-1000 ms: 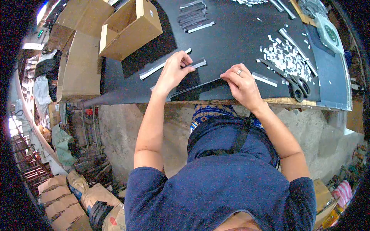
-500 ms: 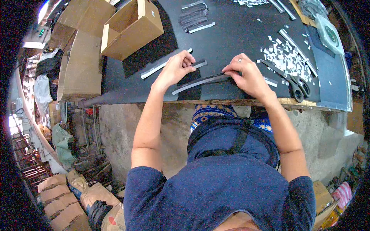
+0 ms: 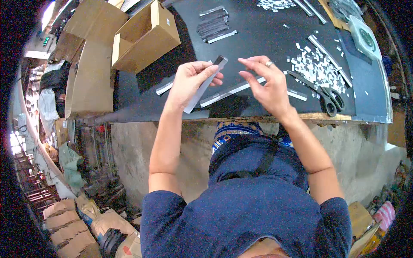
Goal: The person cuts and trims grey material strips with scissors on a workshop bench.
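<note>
Between the thumb and fingers of my left hand (image 3: pixel 188 82) is a narrow strip (image 3: pixel 199 93), pale grey with a dark patch at its upper end. The strip slants over the front part of the black tabletop. My right hand (image 3: pixel 269 86) is raised to its right, thumb and forefinger apart, with nothing seen between them. Under the hands lies another white-and-dark strip (image 3: pixel 228 94), its far end partly behind my right fingers. A short strip (image 3: pixel 297 94) shows right of my right wrist, and one more strip (image 3: pixel 163 89) is half hidden by my left hand.
Black-handled scissors (image 3: pixel 330 101) lie at the right beside a scatter of small white pieces (image 3: pixel 316 64). A stack of dark strips (image 3: pixel 213 26) sits farther back. An open cardboard box (image 3: pixel 148 41) stands at the left. The wooden table edge (image 3: pixel 314 116) runs before my body.
My left hand now has a strip lifted and tilted upright. My right hand has let go of the dark strip it pinched, and its fingers have spread apart.
</note>
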Motion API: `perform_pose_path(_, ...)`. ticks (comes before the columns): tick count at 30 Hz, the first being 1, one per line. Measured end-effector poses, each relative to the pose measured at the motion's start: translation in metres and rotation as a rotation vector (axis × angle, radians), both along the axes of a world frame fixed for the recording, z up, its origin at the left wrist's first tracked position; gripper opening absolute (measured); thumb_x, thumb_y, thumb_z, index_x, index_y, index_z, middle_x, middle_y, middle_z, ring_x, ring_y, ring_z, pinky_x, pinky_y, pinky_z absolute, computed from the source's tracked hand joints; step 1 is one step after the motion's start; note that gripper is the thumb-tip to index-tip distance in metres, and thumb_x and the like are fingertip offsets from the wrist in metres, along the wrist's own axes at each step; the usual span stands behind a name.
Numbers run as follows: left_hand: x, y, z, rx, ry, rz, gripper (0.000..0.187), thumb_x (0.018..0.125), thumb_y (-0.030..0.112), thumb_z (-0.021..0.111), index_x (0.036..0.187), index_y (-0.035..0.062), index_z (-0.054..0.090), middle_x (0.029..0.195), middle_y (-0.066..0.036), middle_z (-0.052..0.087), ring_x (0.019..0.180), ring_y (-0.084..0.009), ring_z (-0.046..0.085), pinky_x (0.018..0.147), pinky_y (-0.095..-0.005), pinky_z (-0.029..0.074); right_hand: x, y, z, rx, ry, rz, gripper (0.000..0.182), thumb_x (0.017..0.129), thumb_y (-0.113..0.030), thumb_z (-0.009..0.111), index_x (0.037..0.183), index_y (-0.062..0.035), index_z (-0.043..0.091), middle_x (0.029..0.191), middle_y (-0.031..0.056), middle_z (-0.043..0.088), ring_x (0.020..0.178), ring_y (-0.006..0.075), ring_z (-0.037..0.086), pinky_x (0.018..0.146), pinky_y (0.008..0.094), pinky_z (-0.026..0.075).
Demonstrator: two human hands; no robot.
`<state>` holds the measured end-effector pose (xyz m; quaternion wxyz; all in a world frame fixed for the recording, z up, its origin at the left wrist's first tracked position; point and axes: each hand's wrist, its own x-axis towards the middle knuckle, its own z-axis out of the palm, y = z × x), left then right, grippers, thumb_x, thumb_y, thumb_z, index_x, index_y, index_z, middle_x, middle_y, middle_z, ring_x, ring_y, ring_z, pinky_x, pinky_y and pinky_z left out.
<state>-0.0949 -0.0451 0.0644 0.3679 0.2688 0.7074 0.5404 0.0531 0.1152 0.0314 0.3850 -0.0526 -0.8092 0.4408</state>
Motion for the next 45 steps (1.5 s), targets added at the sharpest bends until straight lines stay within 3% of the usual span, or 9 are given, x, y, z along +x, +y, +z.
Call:
perform_pose_path(7,0.026,0.007,-0.009,0.168,0.081,0.138,0.019,0.090,0.014,0.066,0.097,-0.0039,0.069,0.081,-0.009,0.070,0.071,-0.0132,0.067,0.067,-0.0247,0.053,-0.002,-0.019,-0.001,-0.214,-0.015,-0.055,0.029,0.079,-0.007,0.071,0.108,-0.0034,0.068,0.098,0.0141,0.066,0.077,0.0243,0.066,0.076,0.0316,0.051)
perform_pose_path(9,0.034,0.008,-0.007,0.169,0.239,0.181,0.017,0.089,0.013,0.067,0.095,-0.0029,0.071,0.078,-0.008,0.070,0.071,-0.0123,0.067,0.065,-0.0230,0.052,0.000,-0.026,0.002,-0.245,-0.004,-0.046,0.031,0.080,-0.007,0.071,0.110,-0.0029,0.067,0.100,0.0143,0.065,0.079,0.0232,0.065,0.077,0.0314,0.051)
perform_pose_path(11,0.045,0.009,-0.003,0.204,0.217,0.244,0.014,0.087,0.010,0.068,0.093,-0.0024,0.072,0.074,-0.006,0.069,0.068,-0.0106,0.066,0.062,-0.0218,0.050,0.002,-0.033,0.006,-0.276,0.005,-0.036,0.033,0.080,-0.007,0.071,0.113,-0.0024,0.066,0.103,0.0144,0.064,0.081,0.0222,0.065,0.078,0.0312,0.051)
perform_pose_path(14,0.054,0.008,-0.001,0.162,0.703,0.290,0.013,0.083,0.004,0.070,0.094,-0.0017,0.072,0.071,-0.007,0.067,0.063,-0.0093,0.060,0.058,-0.0231,0.047,0.003,-0.040,0.009,-0.328,0.005,-0.011,0.038,0.081,-0.006,0.070,0.118,-0.0012,0.063,0.108,0.0150,0.062,0.085,0.0211,0.064,0.079,0.0311,0.050)
perform_pose_path(17,0.057,0.008,0.001,0.182,0.818,0.283,0.013,0.082,0.003,0.070,0.095,-0.0008,0.072,0.071,-0.009,0.066,0.062,-0.0109,0.059,0.057,-0.0243,0.046,0.002,-0.042,0.008,-0.323,-0.009,-0.008,0.040,0.082,-0.005,0.069,0.122,-0.0014,0.060,0.112,0.0148,0.060,0.089,0.0205,0.063,0.081,0.0313,0.049)
perform_pose_path(24,0.063,0.008,0.002,0.175,0.868,0.339,0.013,0.081,0.001,0.069,0.094,-0.0007,0.072,0.074,-0.012,0.066,0.061,-0.0152,0.062,0.056,-0.0259,0.047,0.004,-0.046,0.002,-0.230,0.009,-0.014,0.043,0.084,-0.001,0.065,0.126,-0.0014,0.057,0.118,0.0166,0.056,0.101,0.0258,0.060,0.088,0.0328,0.047)
perform_pose_path(28,0.067,0.007,0.005,0.135,0.889,0.344,0.015,0.081,0.003,0.070,0.096,-0.0013,0.072,0.080,-0.010,0.069,0.067,-0.0124,0.063,0.062,-0.0251,0.049,0.005,-0.050,0.004,-0.175,0.059,0.003,0.045,0.084,0.003,0.063,0.128,-0.0008,0.055,0.121,0.0185,0.055,0.111,0.0306,0.056,0.093,0.0354,0.046)
perform_pose_path(45,0.070,0.008,0.004,0.191,0.965,0.351,0.015,0.080,-0.001,0.070,0.095,-0.0023,0.071,0.079,-0.012,0.068,0.067,-0.0164,0.064,0.061,-0.0265,0.049,0.006,-0.050,0.003,-0.126,0.038,0.028,0.045,0.084,0.007,0.058,0.128,0.0007,0.053,0.123,0.0194,0.053,0.111,0.0327,0.056,0.092,0.0358,0.047)
